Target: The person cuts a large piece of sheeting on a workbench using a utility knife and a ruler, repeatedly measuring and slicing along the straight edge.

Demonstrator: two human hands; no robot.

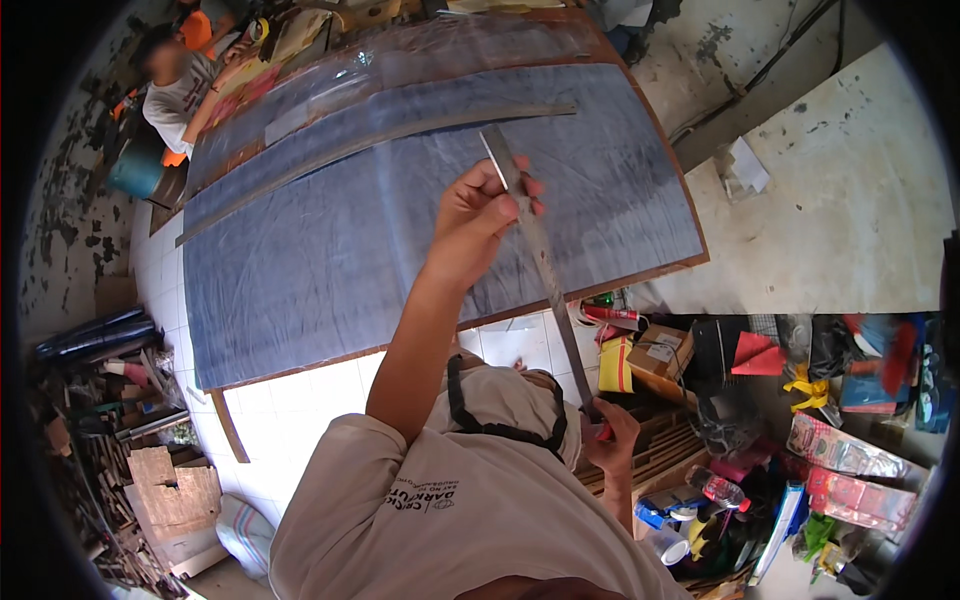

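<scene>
A long, narrow, flat metal strip slants in front of my body, its upper end raised over the table. My left hand pinches it close to that upper end, thumb on one face and fingers behind. Lower down at my right side, my right hand is closed around the strip's other end. A small red thing shows at the right hand's fingers; I cannot tell what it is. Beneath my left hand lies a dark blue-grey sheet covering the table, with another long straight strip lying across its far part.
Clear plastic sheeting lies along the table's far side. At the far left another person leans by the table. A pale board stands to the right, above a cardboard box and a bottle. Wood scraps are piled at left.
</scene>
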